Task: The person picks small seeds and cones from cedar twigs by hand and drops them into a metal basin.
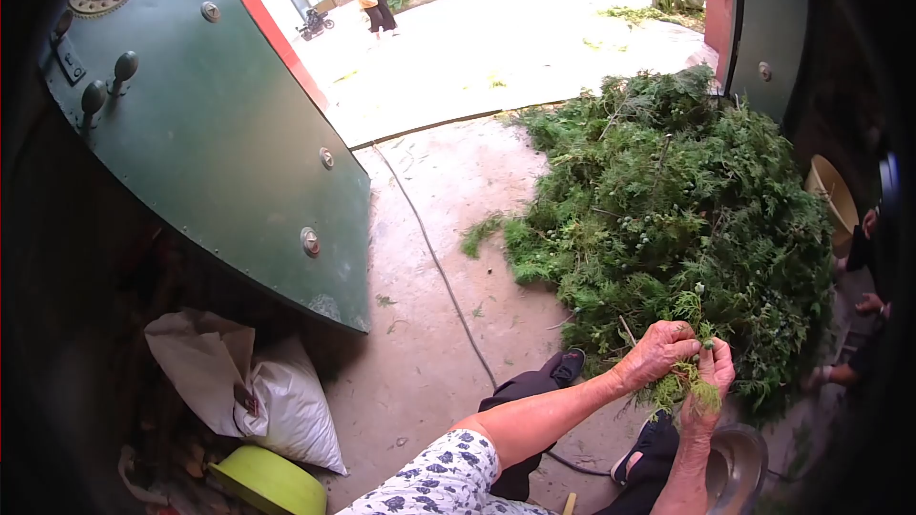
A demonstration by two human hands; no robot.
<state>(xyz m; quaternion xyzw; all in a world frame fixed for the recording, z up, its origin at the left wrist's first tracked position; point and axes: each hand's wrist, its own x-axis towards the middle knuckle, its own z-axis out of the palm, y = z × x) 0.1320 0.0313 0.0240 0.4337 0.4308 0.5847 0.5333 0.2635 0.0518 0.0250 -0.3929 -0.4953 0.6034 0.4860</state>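
Green sprig (674,387), pinched between closed fingertips of left hand (658,355) and right hand (713,369), could tear if tugged too sharply.

Single head-worn view, facing forward and down, near left hand (658,355) and right hand (711,374), toward sunlit yard (515,38)
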